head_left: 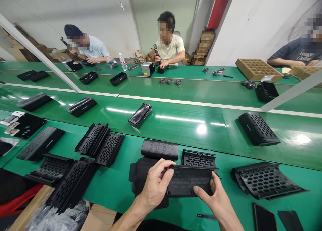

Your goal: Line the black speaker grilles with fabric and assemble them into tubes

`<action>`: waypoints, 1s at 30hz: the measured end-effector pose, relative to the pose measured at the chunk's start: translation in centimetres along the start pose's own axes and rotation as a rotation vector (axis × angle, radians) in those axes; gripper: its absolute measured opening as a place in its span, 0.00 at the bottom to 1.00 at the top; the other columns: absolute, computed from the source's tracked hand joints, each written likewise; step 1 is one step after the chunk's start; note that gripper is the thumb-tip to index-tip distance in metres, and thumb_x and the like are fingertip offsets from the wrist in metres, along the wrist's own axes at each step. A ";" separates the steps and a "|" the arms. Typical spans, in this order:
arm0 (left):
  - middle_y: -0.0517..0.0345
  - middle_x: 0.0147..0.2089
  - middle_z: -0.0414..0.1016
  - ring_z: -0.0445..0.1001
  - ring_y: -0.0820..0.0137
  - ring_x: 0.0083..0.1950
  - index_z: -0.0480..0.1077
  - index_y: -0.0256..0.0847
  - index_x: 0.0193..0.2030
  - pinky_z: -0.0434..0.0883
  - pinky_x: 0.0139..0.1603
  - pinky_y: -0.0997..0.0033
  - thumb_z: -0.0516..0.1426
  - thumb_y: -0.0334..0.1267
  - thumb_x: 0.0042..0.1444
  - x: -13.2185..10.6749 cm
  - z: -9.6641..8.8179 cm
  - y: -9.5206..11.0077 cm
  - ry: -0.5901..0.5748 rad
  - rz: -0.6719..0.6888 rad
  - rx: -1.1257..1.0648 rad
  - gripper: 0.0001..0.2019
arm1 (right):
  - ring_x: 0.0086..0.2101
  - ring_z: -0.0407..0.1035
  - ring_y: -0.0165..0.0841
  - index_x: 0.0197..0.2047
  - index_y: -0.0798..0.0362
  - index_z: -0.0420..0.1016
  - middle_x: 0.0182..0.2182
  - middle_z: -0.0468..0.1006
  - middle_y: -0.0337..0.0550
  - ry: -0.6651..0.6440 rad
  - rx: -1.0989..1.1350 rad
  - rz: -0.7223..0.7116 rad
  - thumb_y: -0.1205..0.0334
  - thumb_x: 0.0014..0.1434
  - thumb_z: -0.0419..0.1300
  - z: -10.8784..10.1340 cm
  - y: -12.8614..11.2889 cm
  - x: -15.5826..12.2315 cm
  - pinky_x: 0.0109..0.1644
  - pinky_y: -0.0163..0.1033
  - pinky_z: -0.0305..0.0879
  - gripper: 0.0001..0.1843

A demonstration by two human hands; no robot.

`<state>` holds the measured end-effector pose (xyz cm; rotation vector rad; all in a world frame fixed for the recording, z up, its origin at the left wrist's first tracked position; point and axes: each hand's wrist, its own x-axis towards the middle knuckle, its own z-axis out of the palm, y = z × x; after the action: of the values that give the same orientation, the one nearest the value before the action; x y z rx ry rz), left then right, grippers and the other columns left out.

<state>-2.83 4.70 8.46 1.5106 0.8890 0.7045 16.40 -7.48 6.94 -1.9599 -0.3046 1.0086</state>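
Both my hands hold one black perforated grille panel [187, 181] just above the near edge of the green table [118, 187]. My left hand [156, 185] pinches its left end, thumb on top. My right hand [216, 197] supports its lower right edge from below. Under the panel lies a stack of black fabric sheets [138, 175]. Right behind it rest a finished black speaker shell [159, 149] and another grille [198, 158].
Stacks of black grilles lie at left [100, 143] and right [264, 180]. Speaker bodies ride the green conveyor [176, 123], among them one [140, 115] and another [258, 128]. Three people sit across the line. A phone [264, 219] lies at bottom right, a cardboard box [98, 219] below.
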 end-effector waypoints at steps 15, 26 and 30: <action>0.57 0.43 0.73 0.67 0.70 0.43 0.74 0.40 0.55 0.66 0.49 0.69 0.68 0.52 0.57 2.2 -2.1 -3.5 -0.002 -0.290 -0.499 0.24 | 0.27 0.56 0.28 0.49 0.49 0.81 0.37 0.76 0.40 -0.253 0.465 0.121 0.42 0.55 0.73 -1.8 -1.7 -0.2 0.25 0.35 0.63 0.25; 0.57 0.43 0.72 0.67 0.69 0.43 0.75 0.38 0.53 0.66 0.50 0.68 0.68 0.52 0.57 2.7 -2.2 -3.6 0.023 -0.259 -0.438 0.24 | 0.27 0.56 0.28 0.50 0.50 0.80 0.33 0.73 0.39 -0.254 0.435 0.099 0.41 0.56 0.72 -1.5 -1.7 -0.5 0.26 0.34 0.63 0.26; 0.56 0.44 0.72 0.67 0.69 0.44 0.74 0.38 0.55 0.66 0.51 0.68 0.67 0.51 0.59 2.6 -2.1 -4.1 0.021 -0.262 -0.437 0.24 | 0.28 0.56 0.29 0.50 0.49 0.79 0.33 0.73 0.39 -0.261 0.433 0.114 0.41 0.56 0.72 -1.6 -1.7 -0.4 0.26 0.36 0.64 0.26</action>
<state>-3.81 8.17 4.55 0.9807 0.8629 0.6698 17.61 -7.67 8.90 -1.4703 -0.1041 1.2889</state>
